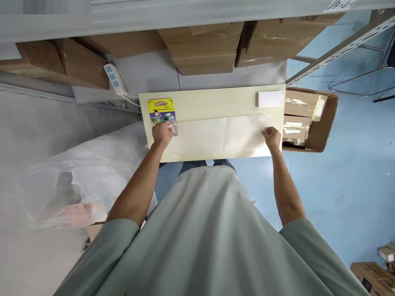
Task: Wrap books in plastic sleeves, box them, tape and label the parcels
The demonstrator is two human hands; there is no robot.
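Item: one pale, see-through sheet (216,137), creased, lying lengthwise across the near part of the cream worktop (203,104), between my two hands.

Right hand (272,137): at the sheet's right end; grip closed, thumb and fingertips pinching the sheet.

Left hand (162,132): over the lower part of the booklet, by the sheet's left end; grip closed, though I cannot tell whether sheet or booklet is between the fingers.

Booklet (161,106): yellow and purple, cartoon cover, flat at the worktop's left side.

White stack (270,99): far right corner of the worktop.

Power strip (115,79): white, blue sockets, cable attached; beyond the worktop, to the left.

Cardboard boxes (203,45): in a row on the shelf (145,70) behind.

Open carton (328,119): just beside the worktop's right edge, smaller taped boxes inside.

Plastic bag (101,164): large, translucent, left of the worktop.

Floor (345,181): blue, to the right.
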